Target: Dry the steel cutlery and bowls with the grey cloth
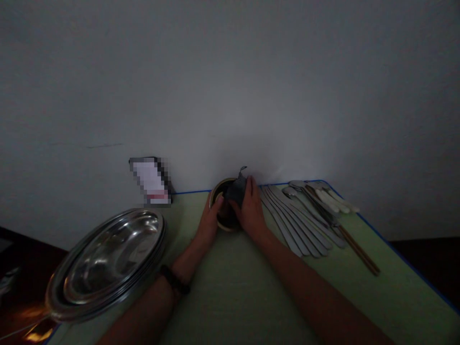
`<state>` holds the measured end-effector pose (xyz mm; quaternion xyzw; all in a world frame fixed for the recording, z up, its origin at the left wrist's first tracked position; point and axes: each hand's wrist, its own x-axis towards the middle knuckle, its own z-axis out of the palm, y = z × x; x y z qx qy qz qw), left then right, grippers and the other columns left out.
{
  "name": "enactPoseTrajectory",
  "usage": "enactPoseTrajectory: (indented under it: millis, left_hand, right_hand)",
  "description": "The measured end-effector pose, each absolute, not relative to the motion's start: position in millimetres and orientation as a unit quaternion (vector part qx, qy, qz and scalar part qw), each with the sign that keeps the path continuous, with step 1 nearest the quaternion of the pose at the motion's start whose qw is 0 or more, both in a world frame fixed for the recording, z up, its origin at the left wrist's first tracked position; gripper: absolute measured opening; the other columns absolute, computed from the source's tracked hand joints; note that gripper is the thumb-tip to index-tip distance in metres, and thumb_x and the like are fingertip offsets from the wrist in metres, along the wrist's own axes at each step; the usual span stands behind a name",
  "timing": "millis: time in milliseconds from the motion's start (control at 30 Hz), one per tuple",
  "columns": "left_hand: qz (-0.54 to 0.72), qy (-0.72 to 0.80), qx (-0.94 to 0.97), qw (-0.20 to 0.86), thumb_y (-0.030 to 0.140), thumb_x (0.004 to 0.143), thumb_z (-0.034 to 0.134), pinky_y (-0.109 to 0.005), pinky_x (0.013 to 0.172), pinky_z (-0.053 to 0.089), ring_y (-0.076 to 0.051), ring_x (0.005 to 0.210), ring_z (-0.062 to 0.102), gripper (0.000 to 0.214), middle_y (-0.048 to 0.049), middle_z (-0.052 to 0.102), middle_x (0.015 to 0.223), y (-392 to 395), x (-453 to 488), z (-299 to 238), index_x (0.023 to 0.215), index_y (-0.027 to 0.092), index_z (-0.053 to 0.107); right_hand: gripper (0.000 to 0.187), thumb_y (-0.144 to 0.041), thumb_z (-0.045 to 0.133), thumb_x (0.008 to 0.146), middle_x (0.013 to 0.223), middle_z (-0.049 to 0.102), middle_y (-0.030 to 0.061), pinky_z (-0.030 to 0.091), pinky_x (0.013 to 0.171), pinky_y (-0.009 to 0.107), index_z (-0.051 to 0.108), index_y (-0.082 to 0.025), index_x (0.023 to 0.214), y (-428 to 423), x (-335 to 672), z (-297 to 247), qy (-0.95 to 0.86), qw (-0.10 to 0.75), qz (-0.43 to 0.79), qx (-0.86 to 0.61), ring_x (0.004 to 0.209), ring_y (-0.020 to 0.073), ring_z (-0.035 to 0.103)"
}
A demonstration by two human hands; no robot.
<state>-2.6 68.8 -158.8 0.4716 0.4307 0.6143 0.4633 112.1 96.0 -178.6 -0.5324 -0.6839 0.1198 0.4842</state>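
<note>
At the back of the green table, close to the wall, I have a dark round bowl with a pale rim, tilted so its inside shows. My left hand grips the bowl's left side, thumb over the rim and fingers hidden behind it. A dark grey cloth is bunched in my right hand and pressed at the bowl's right side and inside. One corner of the cloth sticks up above the bowl. The dim light hides the bowl's bottom.
Stacked oval metal trays stand at the left. Behind them a phone leans on the wall. To the right lie several table knives, spoons, white-handled cutlery and brown chopsticks. The table's edge has blue trim.
</note>
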Motion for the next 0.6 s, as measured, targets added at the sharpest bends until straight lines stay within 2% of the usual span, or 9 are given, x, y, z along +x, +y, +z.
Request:
enactPoseTrajectory:
  millis: [200,333,467,600]
  left_hand:
    - [0.628,0.413,0.436,0.495,0.047,0.08,0.053,-0.038,0.102,0.038,-0.023,0.119,0.051,0.039,-0.0081,0.062,0.12,61,0,-160,0.106,0.018,0.06]
    - [0.638,0.404,0.388,0.528,0.047,0.081,0.052,-0.038,0.096,0.043,-0.022,0.109,0.058,0.038,-0.0073,0.067,0.111,51,3,-157,0.107,0.02,0.059]
    - [0.632,0.396,0.366,0.556,0.051,0.082,0.05,-0.036,0.092,0.046,-0.021,0.107,0.06,0.043,-0.0092,0.067,0.11,45,3,-155,0.107,0.017,0.058]
    - [0.638,0.396,0.333,0.57,0.052,0.083,0.049,-0.035,0.092,0.046,-0.02,0.103,0.062,0.045,-0.0082,0.069,0.107,43,3,-154,0.108,0.017,0.06]
  right_hand:
    - [0.074,-0.029,0.051,0.084,0.148,0.016,0.0222,0.027,0.106,0.052,0.012,-0.008,0.143,80,115,-175,-0.719,0.479,0.038,-0.503,0.137,0.0314,0.016]
    - [0.056,-0.028,0.047,0.087,0.138,0.039,0.0183,0.03,0.104,0.051,0.032,-0.013,0.139,67,128,-166,-0.786,0.427,-0.021,-0.447,0.13,0.0301,0.032]
    - [0.034,-0.022,0.04,0.09,0.126,0.053,0.0184,0.036,0.101,0.048,0.059,-0.01,0.115,59,141,-162,-0.853,0.331,-0.017,-0.404,0.123,0.0279,0.041]
    - [0.035,-0.018,0.035,0.09,0.119,0.06,0.0193,0.035,0.104,0.044,0.064,-0.005,0.107,42,140,-162,-0.881,0.291,0.029,-0.372,0.121,0.0249,0.047]
